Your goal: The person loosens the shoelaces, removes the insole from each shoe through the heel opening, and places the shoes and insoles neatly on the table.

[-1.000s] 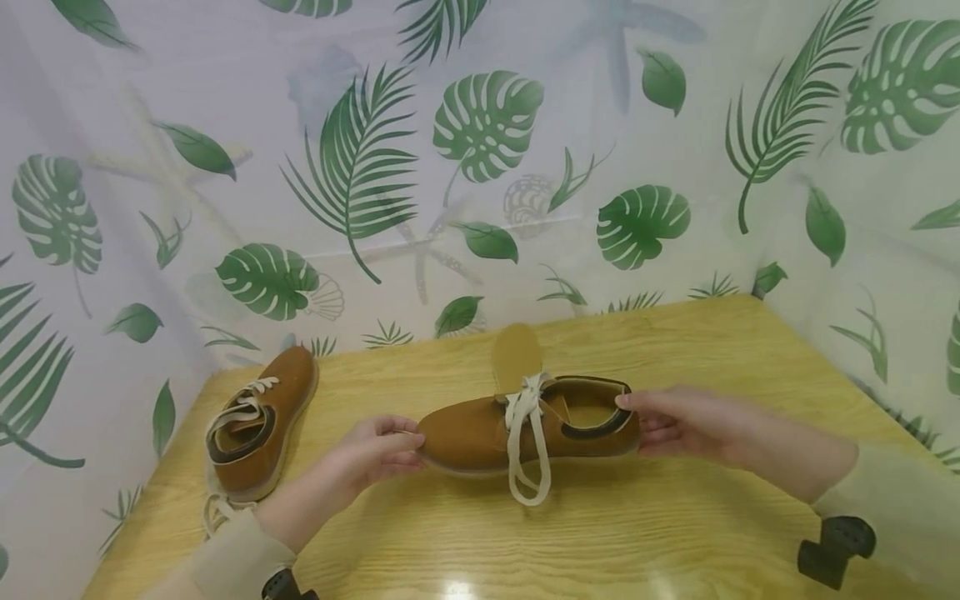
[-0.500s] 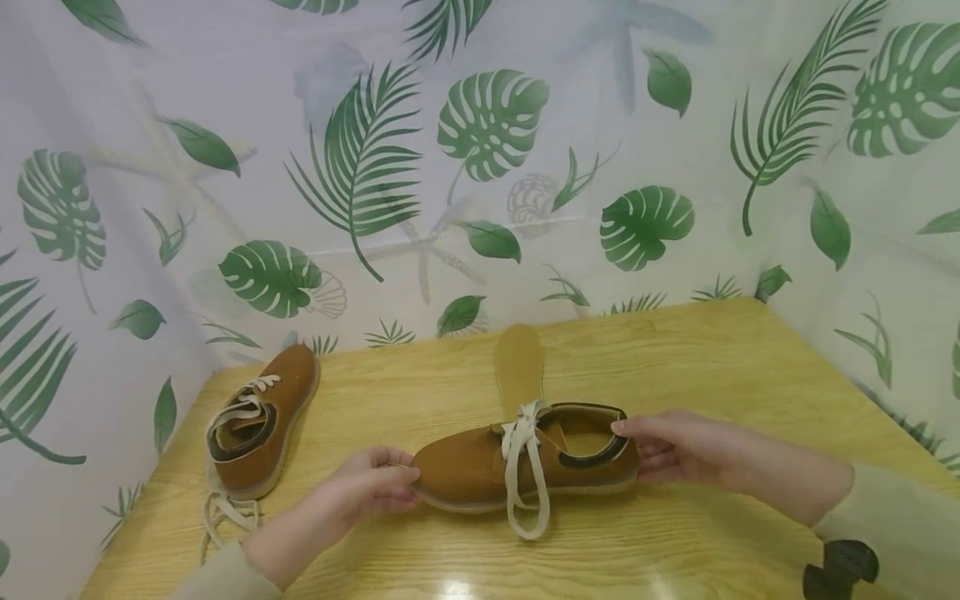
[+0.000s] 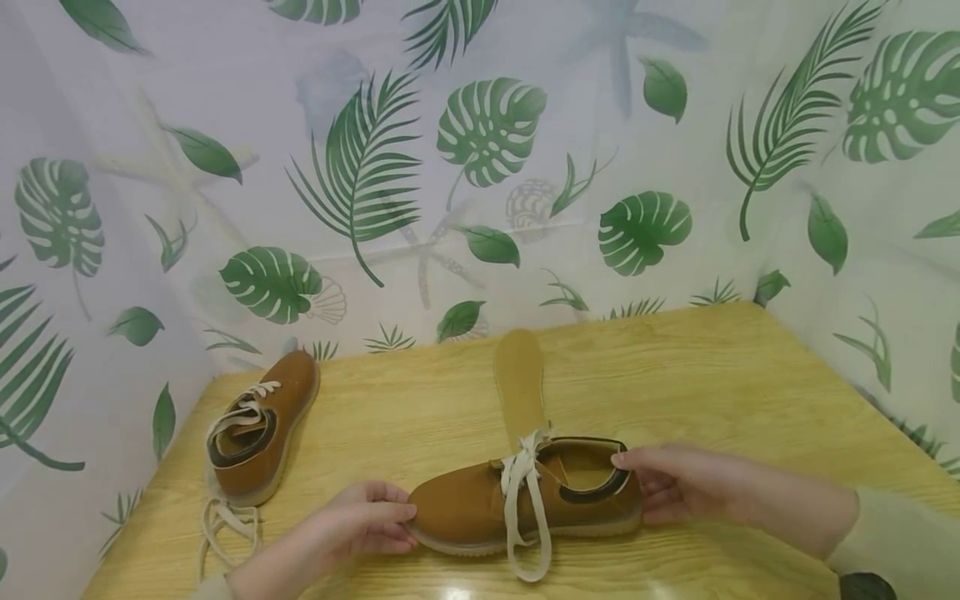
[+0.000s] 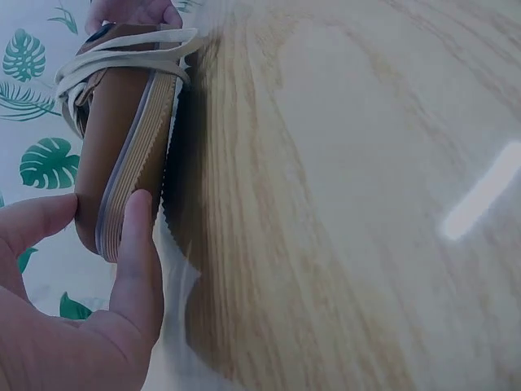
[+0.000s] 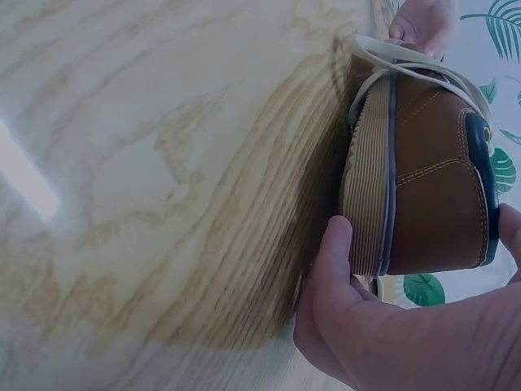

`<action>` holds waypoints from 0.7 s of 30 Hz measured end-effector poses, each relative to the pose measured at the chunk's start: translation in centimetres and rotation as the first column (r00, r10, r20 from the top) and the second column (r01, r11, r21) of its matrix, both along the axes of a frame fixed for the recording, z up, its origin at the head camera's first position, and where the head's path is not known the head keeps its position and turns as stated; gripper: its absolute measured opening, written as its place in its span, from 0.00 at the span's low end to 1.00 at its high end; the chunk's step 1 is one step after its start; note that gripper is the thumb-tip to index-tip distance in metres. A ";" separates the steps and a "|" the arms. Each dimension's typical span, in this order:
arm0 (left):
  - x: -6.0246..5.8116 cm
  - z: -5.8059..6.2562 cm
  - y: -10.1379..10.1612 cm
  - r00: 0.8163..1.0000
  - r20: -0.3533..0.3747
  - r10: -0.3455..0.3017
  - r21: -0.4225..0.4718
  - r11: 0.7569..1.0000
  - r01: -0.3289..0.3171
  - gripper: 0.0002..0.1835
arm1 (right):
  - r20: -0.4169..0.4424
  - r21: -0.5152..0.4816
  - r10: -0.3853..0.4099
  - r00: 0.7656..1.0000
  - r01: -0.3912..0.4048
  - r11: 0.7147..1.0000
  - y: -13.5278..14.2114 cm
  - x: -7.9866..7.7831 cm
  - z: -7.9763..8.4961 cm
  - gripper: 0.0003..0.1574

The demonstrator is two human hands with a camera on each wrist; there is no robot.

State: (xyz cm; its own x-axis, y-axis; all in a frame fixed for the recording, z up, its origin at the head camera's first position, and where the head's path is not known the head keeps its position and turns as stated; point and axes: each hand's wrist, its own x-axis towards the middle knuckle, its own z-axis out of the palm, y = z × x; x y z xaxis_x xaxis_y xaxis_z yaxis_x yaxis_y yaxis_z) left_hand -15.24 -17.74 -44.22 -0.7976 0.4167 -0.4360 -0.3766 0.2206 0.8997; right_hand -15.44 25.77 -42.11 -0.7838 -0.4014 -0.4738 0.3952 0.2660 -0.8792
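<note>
A brown lace-up shoe (image 3: 457, 504) with a ribbed pale sole lies sideways between my two hands, toe to the left. My left hand (image 3: 363, 521) pinches its toe, thumb on the upper and fingers by the sole, as the left wrist view confirms. At the heel, my right hand (image 3: 675, 483) grips the collar and sole edge. Cream laces (image 3: 527, 521) are tied, with a long loop hanging over the near side. The shoe is close over the table; whether the sole touches it I cannot tell. Behind it lies a tan insole (image 3: 519, 375), its near end hidden by the shoe.
A matching brown shoe (image 3: 296, 379) stands at the table's left side, toe away from me. Its loose cream lace (image 3: 225, 525) trails on the wood-grain table (image 3: 675, 375). A leaf-printed cloth (image 3: 555, 275) hangs around the back and sides.
Both hands have lowered the shoe and brought it nearer to me. More of the insole behind it now shows. The other shoe has stayed put.
</note>
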 end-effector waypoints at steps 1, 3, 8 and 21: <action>0.1 0.0 -0.1 1.000 0.005 -0.004 0.002 1.000 0.004 0.22 | 0.000 0.001 0.002 1.000 -0.002 1.000 0.0 0.1 0.0 0.30; 0.3 -0.1 -0.3 1.000 0.008 -0.020 -0.006 1.000 0.020 0.22 | -0.002 0.004 0.015 1.000 -0.015 1.000 -0.1 0.3 -0.1 0.31; 0.8 -0.1 -0.7 0.999 0.010 -0.045 -0.017 0.999 0.045 0.24 | -0.001 -0.011 0.052 0.999 -0.052 0.999 0.0 0.8 -0.1 0.27; 1.1 0.1 -1.2 0.996 0.019 -0.089 -0.009 0.996 0.090 0.20 | 0.022 0.128 0.108 0.994 -0.110 0.986 -0.4 0.9 0.8 0.40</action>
